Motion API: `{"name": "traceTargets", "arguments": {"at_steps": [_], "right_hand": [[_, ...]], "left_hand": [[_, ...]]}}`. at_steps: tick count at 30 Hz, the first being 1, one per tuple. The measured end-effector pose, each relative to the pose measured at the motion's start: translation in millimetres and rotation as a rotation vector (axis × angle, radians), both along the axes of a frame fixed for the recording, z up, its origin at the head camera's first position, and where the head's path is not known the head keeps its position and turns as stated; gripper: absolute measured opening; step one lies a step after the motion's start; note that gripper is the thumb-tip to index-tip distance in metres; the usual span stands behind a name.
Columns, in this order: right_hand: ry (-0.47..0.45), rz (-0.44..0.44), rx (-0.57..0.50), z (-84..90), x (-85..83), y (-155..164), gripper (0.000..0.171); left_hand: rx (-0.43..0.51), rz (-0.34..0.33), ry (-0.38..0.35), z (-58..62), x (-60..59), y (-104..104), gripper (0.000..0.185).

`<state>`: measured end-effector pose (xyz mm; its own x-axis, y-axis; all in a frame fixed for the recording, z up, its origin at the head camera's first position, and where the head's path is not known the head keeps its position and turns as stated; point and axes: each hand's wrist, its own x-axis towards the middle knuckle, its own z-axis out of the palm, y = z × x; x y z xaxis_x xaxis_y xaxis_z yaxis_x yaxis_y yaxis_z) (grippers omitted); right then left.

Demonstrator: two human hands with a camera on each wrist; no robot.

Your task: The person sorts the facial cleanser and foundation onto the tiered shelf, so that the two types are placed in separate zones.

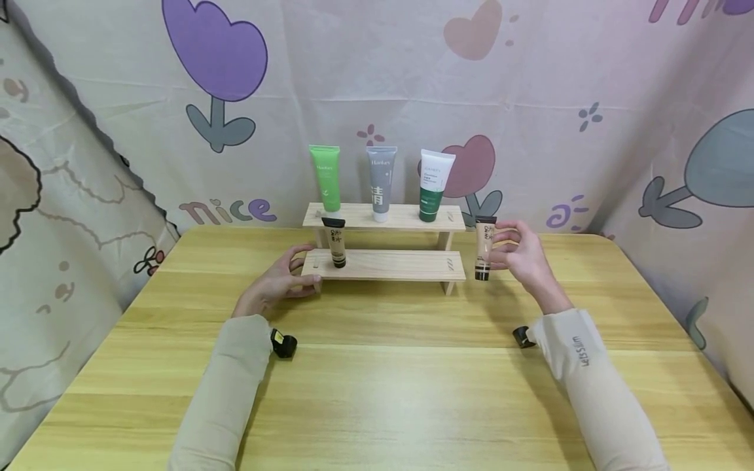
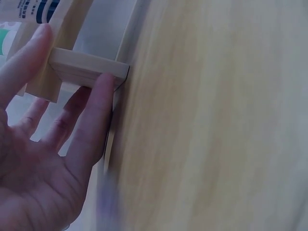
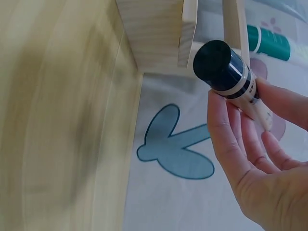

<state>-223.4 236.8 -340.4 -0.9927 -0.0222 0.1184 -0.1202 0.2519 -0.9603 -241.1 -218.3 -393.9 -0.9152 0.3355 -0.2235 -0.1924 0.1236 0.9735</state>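
My left hand (image 1: 281, 280) holds the left end of a two-tier wooden stand (image 1: 389, 265), its thumb at the front corner. In the left wrist view, fingers (image 2: 103, 89) touch the stand's leg (image 2: 86, 65). On the lower tier's left part stands a small beige tube with black ends (image 1: 337, 243). My right hand (image 1: 518, 252) pinches a matching beige tube (image 1: 484, 248), upright just right of the stand. Its black cap (image 3: 214, 62) points down, level with the lower tier's end or slightly below.
The upper tier bears a green tube (image 1: 327, 178), a grey tube (image 1: 381, 183) and a white-and-green tube (image 1: 434, 184). Behind the wood-grain table (image 1: 383, 392) hangs a patterned cloth (image 1: 353, 65). Small black cameras (image 1: 284, 343) sit at both wrists.
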Motion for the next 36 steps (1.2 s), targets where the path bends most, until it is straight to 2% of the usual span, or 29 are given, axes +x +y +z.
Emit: {"name": "traceTargets", "arguments": {"at_steps": [7,13,18,29,36], "right_hand": [[0.073,0.018,-0.01,0.7,0.0,-18,0.067],[0.138,0.016,0.075,-1.5,-2.3,-32,0.052],[0.164,0.009,0.073,-5.3,-5.4,-42,0.044],[0.231,-0.016,0.104,-11.1,-9.7,-59,0.047],[0.284,-0.004,0.152,-12.7,-4.9,-66,0.045]], "left_hand": [[0.001,0.009,0.0,-0.5,1.4,-3,0.086],[0.007,0.007,0.001,1.0,3.4,-2,0.085],[0.005,0.007,0.002,0.3,4.1,-2,0.085],[-0.006,0.005,-0.001,-0.2,1.6,0,0.087],[-0.005,0.008,0.001,-0.9,1.3,3,0.087]]}}
